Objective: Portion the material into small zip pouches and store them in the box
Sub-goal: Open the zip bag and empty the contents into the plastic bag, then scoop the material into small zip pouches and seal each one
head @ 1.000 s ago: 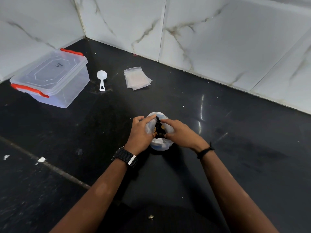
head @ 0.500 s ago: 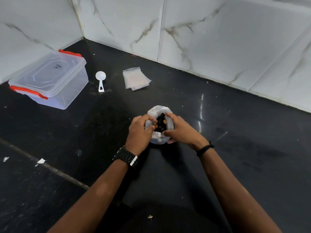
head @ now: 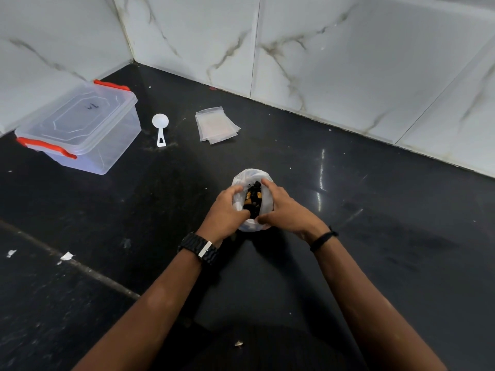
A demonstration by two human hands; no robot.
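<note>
Gripping the mouth of a thin white plastic bag (head: 253, 226) at the centre of the black stone floor (head: 375, 236), my left hand (head: 227, 210) and right hand (head: 284, 210) pinch its rim on either side, spreading it over the dark and orange bits of material (head: 253, 199) inside. Farther off at twelve o'clock lies a stack of small clear zip pouches (head: 217, 125); at eleven, a white plastic scoop (head: 160, 124); at ten, a lidded clear plastic box with red latches (head: 80, 127).
</note>
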